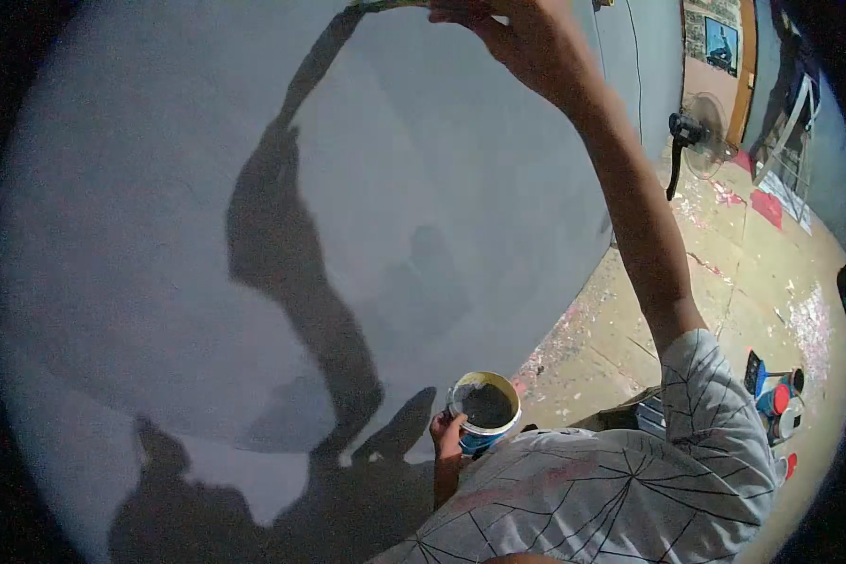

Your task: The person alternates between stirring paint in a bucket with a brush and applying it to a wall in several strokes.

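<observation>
My left hand [448, 434] grips the rim of a round paint bucket [511, 416], thumb over the edge. The bucket has a pale yellowish inside, a blue lower part and dark grey contents. High at the top edge, my right hand [528, 42] is closed on a thin tool [399, 5] reaching left along the grey-blue wall [423, 169]. The frame cuts off part of this hand and tool, so its exact kind cannot be made out. The arm's shadow falls across the wall.
A fan [700, 133] stands at the upper right, with a ladder [788, 132] beyond it against a wall. Paint containers [775, 399] sit on the floor at the right. Paint flakes and scraps are scattered over the pale floor [714, 315].
</observation>
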The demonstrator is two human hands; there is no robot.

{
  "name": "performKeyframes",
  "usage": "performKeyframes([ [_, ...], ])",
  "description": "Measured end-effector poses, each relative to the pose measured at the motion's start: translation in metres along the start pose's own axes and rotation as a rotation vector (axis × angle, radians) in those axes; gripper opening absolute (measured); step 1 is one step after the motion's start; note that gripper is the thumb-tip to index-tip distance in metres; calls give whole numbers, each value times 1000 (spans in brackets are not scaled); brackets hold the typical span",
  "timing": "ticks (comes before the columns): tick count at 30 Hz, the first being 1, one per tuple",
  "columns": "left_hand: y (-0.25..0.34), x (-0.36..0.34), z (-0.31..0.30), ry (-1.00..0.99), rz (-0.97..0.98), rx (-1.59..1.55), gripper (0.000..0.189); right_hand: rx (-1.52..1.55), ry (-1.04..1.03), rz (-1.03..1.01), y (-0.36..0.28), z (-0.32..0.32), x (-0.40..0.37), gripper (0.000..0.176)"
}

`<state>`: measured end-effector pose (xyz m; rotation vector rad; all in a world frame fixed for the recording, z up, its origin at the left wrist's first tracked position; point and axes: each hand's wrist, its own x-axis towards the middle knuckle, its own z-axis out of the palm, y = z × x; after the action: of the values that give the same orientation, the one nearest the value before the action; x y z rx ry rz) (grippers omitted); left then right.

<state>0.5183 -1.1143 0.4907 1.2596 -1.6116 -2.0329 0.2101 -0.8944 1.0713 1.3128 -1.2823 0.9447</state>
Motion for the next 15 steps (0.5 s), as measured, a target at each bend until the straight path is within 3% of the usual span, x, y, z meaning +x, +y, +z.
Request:
performKeyframes([
  [4, 3, 0, -5, -75, -1, 40, 27, 66, -165, -1, 27, 18, -11, 17],
  [6, 4, -8, -1, -17, -16, -50, 25, 81, -341, 128, 21, 0, -15, 16],
  [8, -15, 11, -8, -73, -53, -101, 24, 136, -302, 154, 17, -4, -12, 18],
  [10, -20, 11, -10, -127, -100, -145, 23, 111, -66, 111, 15, 7, -13, 19],
  [13, -4, -7, 2, -108, -74, -241, 18, -76, -8, -42, 44, 48, -50, 32],
  [15, 0, -18, 6, -91, -33, -184, 19, 26, -4, -62, 40, 71, -100, 35],
])
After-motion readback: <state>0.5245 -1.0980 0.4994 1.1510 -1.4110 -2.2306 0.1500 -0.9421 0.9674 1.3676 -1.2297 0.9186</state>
